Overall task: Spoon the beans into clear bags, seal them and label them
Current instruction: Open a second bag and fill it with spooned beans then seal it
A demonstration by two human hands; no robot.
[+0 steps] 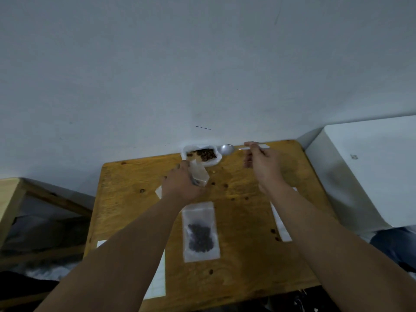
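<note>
Brown beans (205,154) lie in a white bag or dish (186,152) at the far edge of the wooden table (245,233), against the wall. My left hand (182,183) grips a small clear bag (199,173) just in front of the beans; a few dark beans show at its bottom. My right hand (263,163) pinches the handle of a clear plastic spoon (227,149), whose bowl hovers at the right rim of the bean container. A filled clear bag (200,233) with dark beans lies flat in the middle of the table.
White paper strips lie on the table: a paper strip (281,221) under my right forearm and a paper sheet (157,278) at the front left. Loose beans (212,183) dot the wood. A white box (369,172) stands to the right, a wooden frame (13,199) to the left.
</note>
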